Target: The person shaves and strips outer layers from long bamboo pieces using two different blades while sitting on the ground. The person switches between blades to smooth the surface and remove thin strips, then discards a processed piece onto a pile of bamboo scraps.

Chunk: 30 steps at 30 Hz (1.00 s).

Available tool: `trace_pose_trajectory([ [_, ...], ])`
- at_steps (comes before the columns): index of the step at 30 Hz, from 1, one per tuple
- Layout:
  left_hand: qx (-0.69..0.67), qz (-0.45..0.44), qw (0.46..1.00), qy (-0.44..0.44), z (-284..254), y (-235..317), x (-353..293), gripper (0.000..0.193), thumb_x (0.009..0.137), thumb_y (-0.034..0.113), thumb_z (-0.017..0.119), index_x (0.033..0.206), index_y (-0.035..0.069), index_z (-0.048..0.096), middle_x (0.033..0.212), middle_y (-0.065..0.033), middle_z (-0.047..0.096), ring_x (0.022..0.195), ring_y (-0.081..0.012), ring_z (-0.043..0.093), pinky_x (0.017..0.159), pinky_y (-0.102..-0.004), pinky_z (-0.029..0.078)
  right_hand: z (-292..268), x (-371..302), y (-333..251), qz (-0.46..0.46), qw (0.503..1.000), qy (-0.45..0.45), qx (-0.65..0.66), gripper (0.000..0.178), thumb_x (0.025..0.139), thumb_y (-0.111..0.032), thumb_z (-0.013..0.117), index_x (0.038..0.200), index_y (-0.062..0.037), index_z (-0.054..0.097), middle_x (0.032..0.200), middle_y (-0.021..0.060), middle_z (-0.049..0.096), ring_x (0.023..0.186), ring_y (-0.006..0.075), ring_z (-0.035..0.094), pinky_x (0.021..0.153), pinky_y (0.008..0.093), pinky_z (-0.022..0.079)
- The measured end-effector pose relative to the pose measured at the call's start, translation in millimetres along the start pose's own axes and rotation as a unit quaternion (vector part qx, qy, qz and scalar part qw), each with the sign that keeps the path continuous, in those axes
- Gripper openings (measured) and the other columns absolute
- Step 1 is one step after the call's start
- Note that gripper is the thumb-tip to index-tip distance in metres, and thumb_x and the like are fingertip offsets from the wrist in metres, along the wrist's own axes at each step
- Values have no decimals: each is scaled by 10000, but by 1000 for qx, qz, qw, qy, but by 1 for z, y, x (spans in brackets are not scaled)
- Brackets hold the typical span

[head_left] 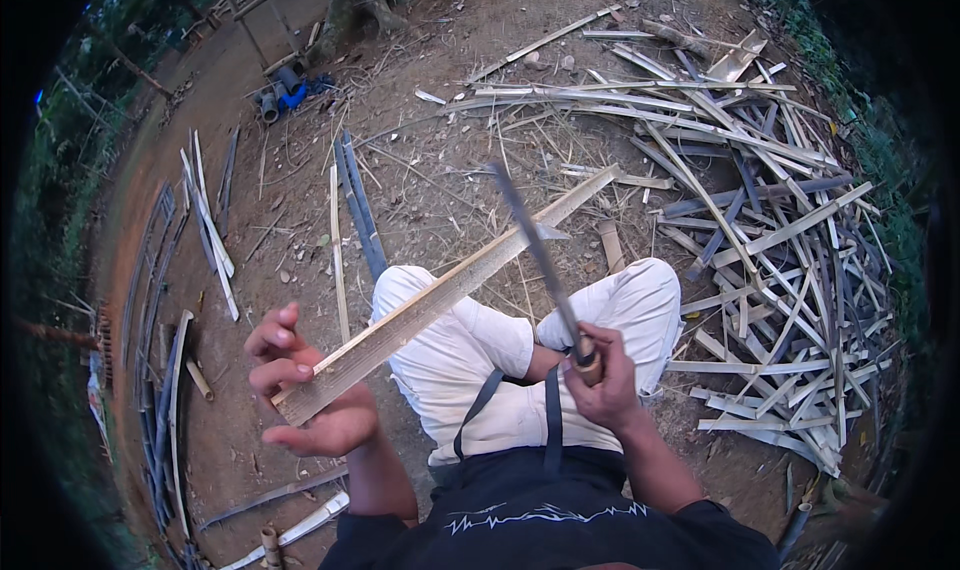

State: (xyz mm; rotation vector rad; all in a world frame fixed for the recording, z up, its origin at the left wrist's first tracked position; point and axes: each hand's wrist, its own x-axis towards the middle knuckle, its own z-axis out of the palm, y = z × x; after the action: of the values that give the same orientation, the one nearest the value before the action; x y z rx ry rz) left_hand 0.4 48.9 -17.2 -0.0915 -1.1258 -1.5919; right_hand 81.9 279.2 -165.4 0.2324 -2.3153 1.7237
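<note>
Across my left hand (pixel 335 420) lies a long split bamboo strip (pixel 425 315), its near end held loosely between the palm and the curled fingers. The strip slants up to the right, above my lap. My right hand (pixel 608 390) is wrapped round the wooden handle of a long-bladed knife (pixel 537 240). The dark blade points up and away, and it crosses the strip near its far end. A pale sliver (pixel 551 232) stands out from the strip beside the blade. From this view I cannot tell how deep the blade sits.
I sit cross-legged on bare earth in white trousers (pixel 455 340). A big heap of split bamboo (pixel 770 230) lies to the right. Dark bamboo lengths (pixel 360 205) lie ahead and more poles (pixel 160 400) at the left. A tree trunk (pixel 355 0) stands at the back.
</note>
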Motion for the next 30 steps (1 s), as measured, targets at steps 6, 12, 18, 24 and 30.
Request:
trace_pose_trajectory([
  [6, -215, -91, 963, -137, 2, 8, 10, 714, 964, 769, 229, 756, 109, 402, 483, -16, 344, 352, -100, 270, 366, -239, 192, 27, 11, -25, -109, 987, -66, -100, 642, 788, -73, 757, 1343, 62, 464, 920, 161, 628, 776, 297, 653, 666, 368, 518],
  [12, -183, -89, 979, 20, 33, 22, -8, 702, 903, 818, 363, 691, 148, 358, 463, 17, 264, 351, -86, 212, 361, -209, 179, 27, 17, -44, -184, 977, -77, -76, 664, 743, -107, 793, 1313, 27, 479, 962, 155, 638, 772, 280, 650, 687, 384, 510],
  [18, -120, -86, 987, 60, 42, 28, -16, 662, 921, 785, 368, 692, 165, 318, 468, 2, 272, 351, -94, 230, 348, -205, 184, 27, 22, -67, 15, 997, -38, -72, 567, 762, -224, 806, 1213, -12, 534, 715, 54, 647, 572, 243, 636, 639, 387, 517],
  [24, -60, -123, 937, 321, 73, 41, -17, 664, 926, 782, 366, 687, 176, 244, 489, 12, 236, 375, -81, 212, 383, -222, 192, 28, 17, -57, -78, 989, -35, -123, 441, 740, -172, 828, 1069, 17, 603, 776, 131, 658, 667, 265, 670, 596, 360, 517],
  [30, -85, -114, 982, 122, 49, 33, -21, 653, 934, 763, 388, 673, 182, 242, 484, 24, 221, 363, -82, 189, 359, -217, 177, 30, 18, -47, -100, 984, 12, -149, 352, 663, -115, 816, 936, 16, 635, 781, 145, 672, 674, 320, 662, 638, 408, 508],
])
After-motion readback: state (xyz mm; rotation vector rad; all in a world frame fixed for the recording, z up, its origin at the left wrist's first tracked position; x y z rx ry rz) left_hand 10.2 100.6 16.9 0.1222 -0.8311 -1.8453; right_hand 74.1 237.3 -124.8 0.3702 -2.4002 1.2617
